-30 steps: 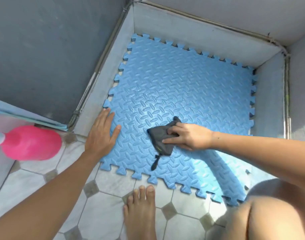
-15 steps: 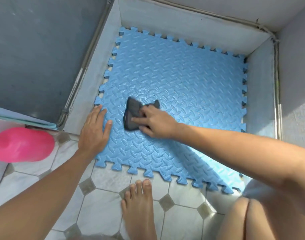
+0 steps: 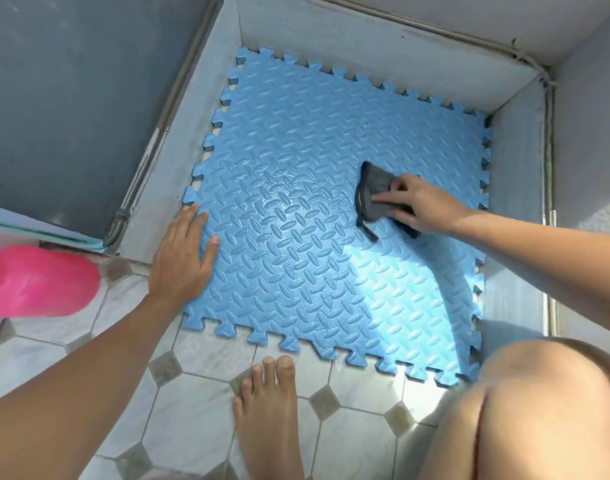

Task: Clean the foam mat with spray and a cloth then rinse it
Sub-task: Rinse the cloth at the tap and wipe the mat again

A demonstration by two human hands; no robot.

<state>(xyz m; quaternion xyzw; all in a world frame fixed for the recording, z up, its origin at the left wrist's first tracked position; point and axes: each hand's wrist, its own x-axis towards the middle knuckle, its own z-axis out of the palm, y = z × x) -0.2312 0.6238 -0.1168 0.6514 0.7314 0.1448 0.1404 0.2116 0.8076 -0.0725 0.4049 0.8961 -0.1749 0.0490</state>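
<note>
A blue foam mat [image 3: 314, 161] with a ribbed pattern and jigsaw edges lies on the floor in a walled corner. My right hand [image 3: 423, 206] presses a dark grey cloth [image 3: 372, 195] onto the mat's right half. Flat on the mat's near left corner rests my left hand [image 3: 182, 254], fingers spread, holding nothing. The mat's middle looks wet and shiny. A pink spray bottle [image 3: 36, 282] lies on its side at the left edge of view, apart from both hands.
Low grey walls [image 3: 365, 53] enclose the mat at the left, far and right sides. Grey-and-white floor tiles [image 3: 199, 382] run in front of it. My bare foot [image 3: 267, 407] stands on the tiles near the mat's front edge, and my knee [image 3: 539, 410] fills the lower right.
My right hand swept the cloth from the mat's middle to the left, then across to the right half. My left hand has stayed on the near left corner.
</note>
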